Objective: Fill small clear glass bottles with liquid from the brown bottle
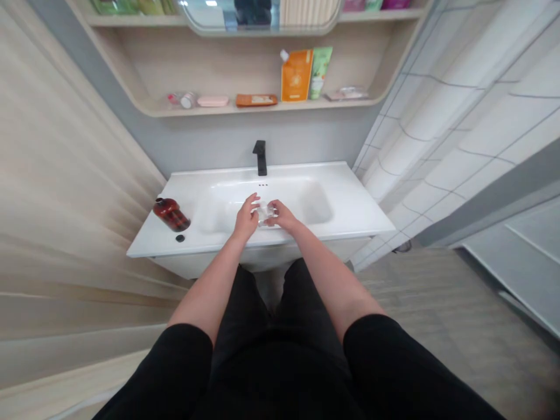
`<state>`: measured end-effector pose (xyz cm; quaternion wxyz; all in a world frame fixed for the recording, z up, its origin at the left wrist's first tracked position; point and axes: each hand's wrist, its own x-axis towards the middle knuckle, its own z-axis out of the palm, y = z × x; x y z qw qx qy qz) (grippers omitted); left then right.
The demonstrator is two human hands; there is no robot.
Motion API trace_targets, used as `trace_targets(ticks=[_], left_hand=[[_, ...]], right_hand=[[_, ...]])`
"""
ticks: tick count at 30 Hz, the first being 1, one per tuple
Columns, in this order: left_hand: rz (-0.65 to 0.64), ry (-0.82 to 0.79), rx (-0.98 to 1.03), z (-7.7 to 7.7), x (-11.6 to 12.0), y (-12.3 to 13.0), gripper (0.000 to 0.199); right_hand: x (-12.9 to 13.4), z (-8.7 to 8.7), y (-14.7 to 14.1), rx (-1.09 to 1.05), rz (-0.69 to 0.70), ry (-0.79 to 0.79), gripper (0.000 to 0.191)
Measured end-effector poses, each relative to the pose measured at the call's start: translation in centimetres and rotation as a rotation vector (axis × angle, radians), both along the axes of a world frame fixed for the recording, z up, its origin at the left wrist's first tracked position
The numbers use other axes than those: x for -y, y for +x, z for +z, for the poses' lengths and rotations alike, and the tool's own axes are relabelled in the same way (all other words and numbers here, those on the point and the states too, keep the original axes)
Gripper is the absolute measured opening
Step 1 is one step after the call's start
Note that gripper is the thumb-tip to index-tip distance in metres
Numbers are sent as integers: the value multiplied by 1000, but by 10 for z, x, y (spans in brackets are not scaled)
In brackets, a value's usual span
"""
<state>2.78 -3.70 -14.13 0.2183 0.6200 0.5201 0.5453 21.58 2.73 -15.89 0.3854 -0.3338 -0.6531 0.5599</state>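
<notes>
**Two hands closed on a small clear object (266,213) above the washbasin**

The left hand (246,217) and right hand (282,216) meet near the front of the basin of the white washbasin (227,177), the object between them. Fingers of both hands curl in from either side, held together and closed on it; the exact grip is partly hidden. Glass or clear plastic, cannot tell. Judged small, light and stiff, its smooth surface likely slippery if wet, and fragile if glass; its sides look the surest hold. Black faucet (260,157) at the back edge. Amber bottle (171,214) lies tilted at the left end, a small black disc (180,238) just beside it. Orange pouch (297,74) stands on the shelf (262,108) above.
</notes>
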Motion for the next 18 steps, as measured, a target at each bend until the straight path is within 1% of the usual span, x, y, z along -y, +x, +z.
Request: trace_targets(ticks=[2, 5, 7, 9, 13, 16, 18], left_hand=[[-18, 19, -30, -1, 0, -1, 64], [19, 11, -65, -3, 0, -2, 68], [20, 19, -54, -4, 0, -1, 66], [-8, 37, -36, -4, -1, -1, 64], [-13, 26, -61, -4, 0, -2, 67], [-30, 45, -28, -4, -1, -4, 66], [-33, 36, -11, -4, -1, -5, 71]], right_hand=[[1, 1, 1, 4, 12, 8, 66], [1, 2, 1, 12, 18, 17, 65], [1, 3, 1, 17, 7, 25, 65], [1, 4, 1, 22, 1, 28, 65], [2, 4, 1, 14, 12, -3, 67], [2, 4, 1, 6, 0, -3, 68], [1, 3, 1, 18, -1, 13, 68]])
